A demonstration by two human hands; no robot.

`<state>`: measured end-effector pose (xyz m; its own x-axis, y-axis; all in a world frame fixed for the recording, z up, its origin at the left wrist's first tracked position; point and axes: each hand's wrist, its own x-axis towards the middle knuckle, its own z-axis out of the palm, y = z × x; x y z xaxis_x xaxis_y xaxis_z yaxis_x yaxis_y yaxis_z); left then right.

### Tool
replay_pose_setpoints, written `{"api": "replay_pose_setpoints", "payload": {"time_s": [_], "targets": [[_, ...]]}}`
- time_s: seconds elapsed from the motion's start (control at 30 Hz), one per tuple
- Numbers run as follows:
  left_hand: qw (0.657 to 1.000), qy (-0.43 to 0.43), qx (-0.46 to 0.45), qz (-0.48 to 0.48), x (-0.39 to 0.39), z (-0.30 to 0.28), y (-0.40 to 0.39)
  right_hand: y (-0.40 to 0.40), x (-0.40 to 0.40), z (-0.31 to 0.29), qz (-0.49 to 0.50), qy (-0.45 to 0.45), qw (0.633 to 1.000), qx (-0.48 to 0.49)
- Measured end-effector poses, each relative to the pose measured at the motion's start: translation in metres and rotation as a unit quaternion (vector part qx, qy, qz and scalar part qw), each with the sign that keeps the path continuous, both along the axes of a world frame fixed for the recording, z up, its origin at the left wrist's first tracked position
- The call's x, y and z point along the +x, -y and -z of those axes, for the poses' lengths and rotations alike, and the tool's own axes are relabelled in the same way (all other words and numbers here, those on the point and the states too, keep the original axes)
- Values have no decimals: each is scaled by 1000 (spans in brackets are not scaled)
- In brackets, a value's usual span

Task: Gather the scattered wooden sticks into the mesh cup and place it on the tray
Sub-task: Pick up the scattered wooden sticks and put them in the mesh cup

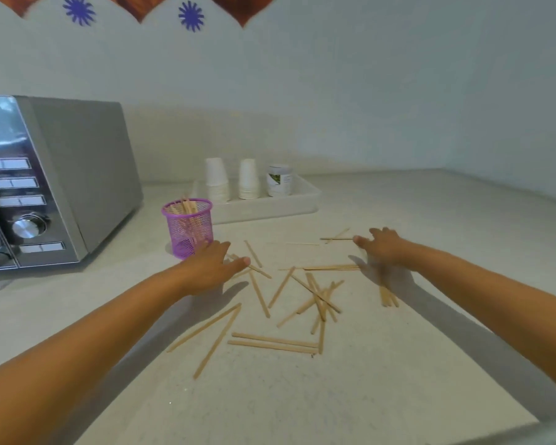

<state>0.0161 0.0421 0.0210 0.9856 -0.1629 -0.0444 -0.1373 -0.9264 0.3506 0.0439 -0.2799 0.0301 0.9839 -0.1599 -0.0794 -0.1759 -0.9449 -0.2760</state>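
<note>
I've got both arms reaching fwd over the pale counter (398,364). My left hand (212,268) hovers palm-down just right of the purple mesh cup (188,228), fingers spread wide, nothing in it; whether it touches the sticks below I can't tell. My right hand (384,248) is out at the far right of the pile, also spread flat and empty, but it's blurred so contact w/ the counter is unclear.

Mesh cup stands upright on the counter, left of centre, near the front of the white tray (308,194) but not on it. A few wooden sticks already stand inside, tops poking above the rim.

Scattered wooden sticks (318,297) lie across the counter betw. my two hands and nearer me: a crossed heap at centre, two parallel ones (272,343) near side, two long diagonal ones (215,332) at near left, a short bunch (388,297) under my right wrist, a couple more (334,237) far side by the right fingertips.

Tray sits far centre, holding two stacks of white paper cups (217,184) and a small labelled container (279,180). Silver microwave (55,184) at far left.
</note>
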Motion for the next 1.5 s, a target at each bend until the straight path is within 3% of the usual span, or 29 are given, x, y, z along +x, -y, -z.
{"api": "replay_pose_setpoints", "payload": {"time_s": [0.13, 0.37, 0.67, 0.8, 0.93, 1.1, 1.4, 1.5], "targets": [[993, -50, 101, -18, -29, 12, 6, 3, -11, 30, 10, 1, 1000, -19], [987, -65, 138, -46, -87, 36, 11, -31, -18, 45, -93, 40, 993, -56], [992, -11, 106, -73, -45, 37, 66, -83, 4, 43, -124, 31, 992, 0], [994, 38, 60, -78, -28, 28, 71, -56, 30, 26, -90, 71, 993, -16], [994, 48, 46, -90, -21, 19, 60, -23, 38, 21, -69, 10, 997, -42], [995, 65, 20, -68, -26, 15, 55, -39, 17, 17, -133, -11, 991, -33], [997, 19, 60, -35, -34, 12, 63, -69, -45, -2, -176, -88, 979, -44], [997, 45, 36, -53, -35, 9, 65, -76, -57, 0, -179, -59, 980, -61]]}}
